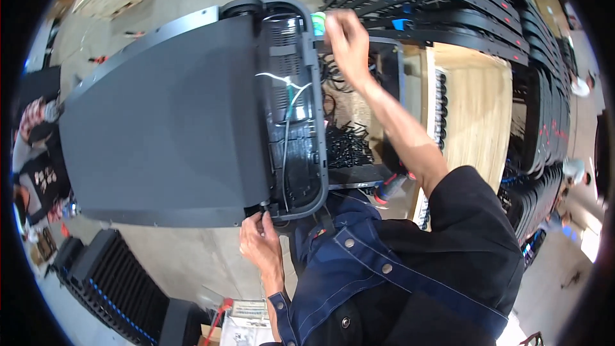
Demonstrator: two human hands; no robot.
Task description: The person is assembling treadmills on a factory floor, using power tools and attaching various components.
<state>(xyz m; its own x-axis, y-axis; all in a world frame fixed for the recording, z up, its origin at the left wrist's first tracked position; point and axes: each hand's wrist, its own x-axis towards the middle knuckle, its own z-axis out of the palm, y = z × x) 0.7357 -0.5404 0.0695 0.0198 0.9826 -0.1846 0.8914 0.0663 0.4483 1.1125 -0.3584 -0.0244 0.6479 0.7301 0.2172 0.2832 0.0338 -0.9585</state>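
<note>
A treadmill deck with a wide black belt [166, 115] lies in front of me. At its right end is an open black motor housing [298, 154], with a white and a green cable [289, 106] running inside. My left hand [259, 243] is at the near corner of the deck, its fingers pinched together by a small metal end piece [266, 205]; what they grip is partly hidden. Beyond the housing's right edge, my right hand [347, 45] is raised with bent fingers, somewhat blurred. It is right beside a bright green round item [318, 23], and whether it holds it is unclear.
Right of the housing, a tray [368, 174] holds many black bolts [351, 144] and cable loops. A red-and-blue handled tool [389, 187] lies near my waist. Black frames [448, 6] are stacked at far right, beside a wooden crate [471, 102]. Another person [40, 122] is at left.
</note>
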